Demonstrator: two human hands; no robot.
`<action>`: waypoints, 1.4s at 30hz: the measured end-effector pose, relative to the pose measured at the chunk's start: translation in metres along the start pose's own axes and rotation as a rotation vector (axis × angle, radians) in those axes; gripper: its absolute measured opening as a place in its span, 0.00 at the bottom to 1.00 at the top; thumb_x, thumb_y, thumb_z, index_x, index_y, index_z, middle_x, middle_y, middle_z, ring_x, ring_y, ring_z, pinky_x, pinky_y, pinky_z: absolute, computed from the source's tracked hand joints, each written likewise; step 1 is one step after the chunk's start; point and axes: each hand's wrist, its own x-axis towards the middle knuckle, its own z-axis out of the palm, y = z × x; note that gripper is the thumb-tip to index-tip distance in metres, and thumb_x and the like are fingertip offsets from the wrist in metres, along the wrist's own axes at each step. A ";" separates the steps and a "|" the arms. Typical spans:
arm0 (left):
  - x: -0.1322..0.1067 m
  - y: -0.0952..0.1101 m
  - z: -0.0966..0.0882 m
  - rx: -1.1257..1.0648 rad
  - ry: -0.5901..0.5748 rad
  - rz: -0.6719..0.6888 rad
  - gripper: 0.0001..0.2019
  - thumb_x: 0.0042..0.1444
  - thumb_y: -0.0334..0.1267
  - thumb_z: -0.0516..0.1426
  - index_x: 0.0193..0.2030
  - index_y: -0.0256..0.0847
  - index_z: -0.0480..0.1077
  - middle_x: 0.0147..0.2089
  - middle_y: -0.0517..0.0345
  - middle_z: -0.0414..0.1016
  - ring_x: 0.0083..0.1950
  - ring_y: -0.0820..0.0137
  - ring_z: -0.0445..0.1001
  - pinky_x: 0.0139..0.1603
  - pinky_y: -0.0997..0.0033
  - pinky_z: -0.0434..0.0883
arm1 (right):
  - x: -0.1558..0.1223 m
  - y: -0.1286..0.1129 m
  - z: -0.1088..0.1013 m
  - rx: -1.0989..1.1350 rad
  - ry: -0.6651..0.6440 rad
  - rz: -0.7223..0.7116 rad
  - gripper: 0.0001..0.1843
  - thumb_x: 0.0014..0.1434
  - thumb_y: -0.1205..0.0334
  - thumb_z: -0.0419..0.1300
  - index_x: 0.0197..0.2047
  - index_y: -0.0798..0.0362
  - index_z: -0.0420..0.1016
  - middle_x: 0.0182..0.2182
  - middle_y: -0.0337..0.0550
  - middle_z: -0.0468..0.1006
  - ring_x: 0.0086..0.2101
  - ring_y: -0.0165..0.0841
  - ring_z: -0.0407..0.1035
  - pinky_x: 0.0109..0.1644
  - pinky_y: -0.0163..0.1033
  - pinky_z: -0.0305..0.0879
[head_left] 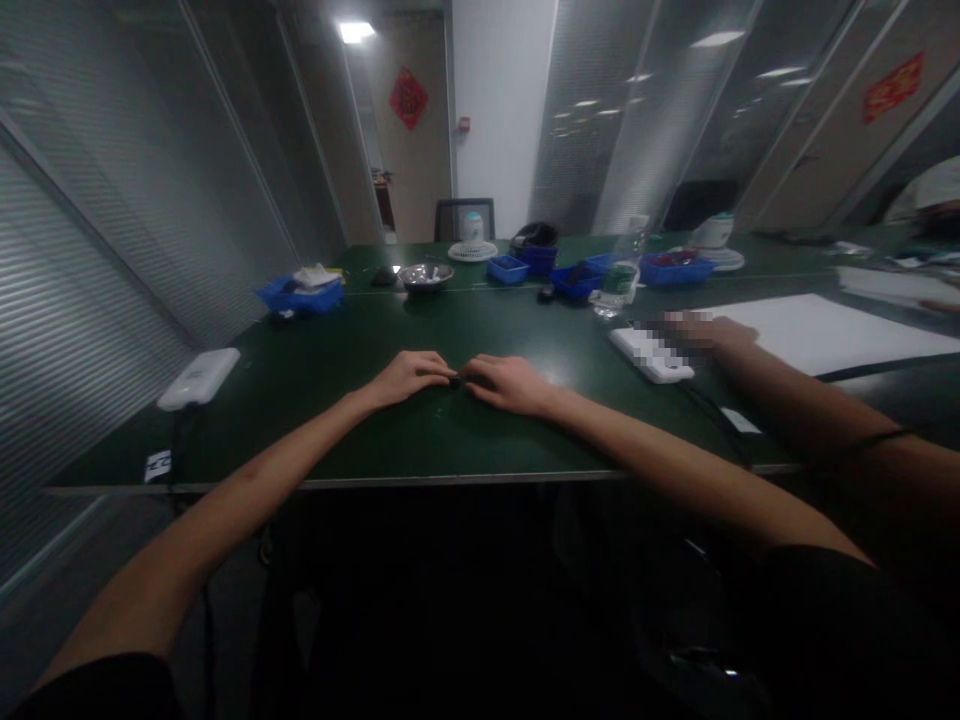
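Low over the dark green table [360, 440], my two hands almost meet in the middle. My left hand [409, 380] pinches a small black object [454, 381] between thumb and fingertips; it is too small to tell its kind. Just right of it, my right hand [510, 384] is closed, fingers curled, with the fingertips at the object's right end. Whether those fingers grip the object or something else is hidden.
A white power bank [201, 378] with a cable lies left. Another person's hand [705, 330] is at a white device [652, 356] on the right. Behind are a metal bowl [426, 278], blue trays [304, 292], a plastic bottle [621, 275] and white paper [825, 335].
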 end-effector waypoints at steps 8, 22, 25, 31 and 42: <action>0.001 0.006 0.000 -0.021 -0.031 -0.049 0.17 0.68 0.43 0.62 0.61 0.47 0.80 0.51 0.51 0.80 0.50 0.63 0.78 0.55 0.62 0.71 | -0.001 -0.001 0.001 0.007 0.030 0.055 0.17 0.75 0.54 0.52 0.61 0.50 0.70 0.53 0.49 0.78 0.42 0.36 0.74 0.44 0.39 0.65; -0.001 0.003 -0.004 0.131 -0.054 -0.083 0.17 0.71 0.47 0.57 0.57 0.46 0.82 0.53 0.50 0.77 0.53 0.60 0.76 0.57 0.61 0.72 | 0.002 -0.007 -0.008 -0.080 -0.063 0.235 0.17 0.71 0.53 0.57 0.58 0.49 0.75 0.49 0.48 0.81 0.42 0.38 0.75 0.42 0.38 0.62; -0.005 -0.009 -0.015 0.175 0.018 -0.176 0.17 0.69 0.49 0.59 0.57 0.47 0.82 0.53 0.50 0.79 0.50 0.60 0.78 0.55 0.61 0.73 | 0.002 -0.004 -0.007 -0.086 -0.066 0.269 0.17 0.71 0.54 0.57 0.58 0.50 0.75 0.50 0.48 0.81 0.43 0.39 0.75 0.42 0.39 0.62; -0.027 -0.050 -0.060 0.375 0.212 -0.470 0.14 0.63 0.46 0.63 0.52 0.48 0.85 0.53 0.53 0.83 0.55 0.57 0.79 0.60 0.59 0.72 | 0.002 -0.004 -0.009 -0.085 -0.071 0.269 0.17 0.71 0.53 0.56 0.57 0.50 0.74 0.50 0.48 0.81 0.40 0.38 0.75 0.40 0.38 0.62; -0.089 -0.094 -0.129 0.612 0.563 -1.048 0.17 0.62 0.39 0.65 0.57 0.40 0.83 0.55 0.45 0.83 0.57 0.53 0.80 0.63 0.60 0.72 | 0.001 -0.006 -0.012 -0.071 -0.090 0.274 0.17 0.71 0.53 0.57 0.58 0.51 0.74 0.51 0.48 0.80 0.42 0.38 0.75 0.41 0.38 0.62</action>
